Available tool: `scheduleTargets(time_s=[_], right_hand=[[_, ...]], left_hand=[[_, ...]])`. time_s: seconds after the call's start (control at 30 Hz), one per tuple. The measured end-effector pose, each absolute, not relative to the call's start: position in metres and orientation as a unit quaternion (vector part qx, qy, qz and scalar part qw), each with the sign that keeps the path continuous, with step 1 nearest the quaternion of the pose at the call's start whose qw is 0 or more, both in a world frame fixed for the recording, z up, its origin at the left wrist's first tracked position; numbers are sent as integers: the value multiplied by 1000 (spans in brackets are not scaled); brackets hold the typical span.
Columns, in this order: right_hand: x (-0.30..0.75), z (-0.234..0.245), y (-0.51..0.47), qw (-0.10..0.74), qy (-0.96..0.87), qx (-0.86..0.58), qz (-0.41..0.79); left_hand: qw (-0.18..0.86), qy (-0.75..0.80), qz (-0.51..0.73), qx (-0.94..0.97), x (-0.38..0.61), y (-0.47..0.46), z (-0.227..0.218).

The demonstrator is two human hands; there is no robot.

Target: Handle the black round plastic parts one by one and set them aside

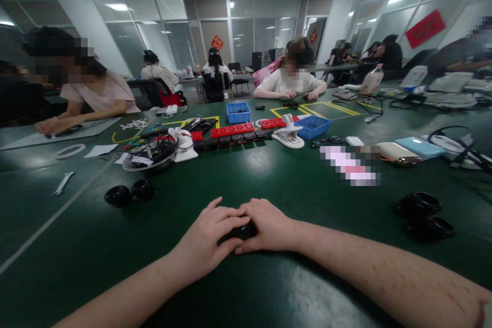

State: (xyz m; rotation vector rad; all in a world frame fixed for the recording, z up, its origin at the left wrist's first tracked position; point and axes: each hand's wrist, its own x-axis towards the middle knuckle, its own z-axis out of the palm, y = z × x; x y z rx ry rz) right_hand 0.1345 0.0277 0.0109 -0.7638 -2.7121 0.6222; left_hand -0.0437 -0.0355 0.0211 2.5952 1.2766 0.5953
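At the middle of the green table [169, 246], both of my hands are wrapped around a glossy black round part [241, 231]. My left hand [213, 230] grips it from the left, with its thumb near me and its fingers over the top. From the right, my right hand [267, 225] closes on the same part, its thumb at the near side. Much of the part is hidden by my fingers, so its exact kind does not show. Two similar black hollow parts [118, 196] lie to the left, and two more black ring-shaped parts [432, 228] lie to the right.
A bowl of cables [151, 158], white clamp stand [288, 132], red-and-black socket strip [232, 129] and blue bins [314, 125] stand farther back. A wrench [63, 183] lies left; a light-blue box [418, 147] is at right. Other people [290, 79] sit around the table.
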Motion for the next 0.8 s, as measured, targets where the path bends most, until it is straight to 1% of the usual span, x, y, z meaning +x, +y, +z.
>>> scheduleTargets(time_s=[0.13,0.27,0.43,0.6,0.7,0.8], right_hand=[[140,18,38,85,-942,-199,255],[142,20,45,57,-945,-175,269],[142,16,47,68,-948,-165,264],[138,13,41,85,-937,-212,266],[135,10,33,109,-934,-255,227],[134,9,28,128,-937,-259,198]], left_hand=[[143,394,160,894,-48,-33,29],[154,390,144,896,-49,-31,33],[151,386,148,898,-48,-33,32],[117,422,194,878,-42,-36,24],[102,451,221,859,-39,-38,19],[106,446,222,860,-39,-37,19]])
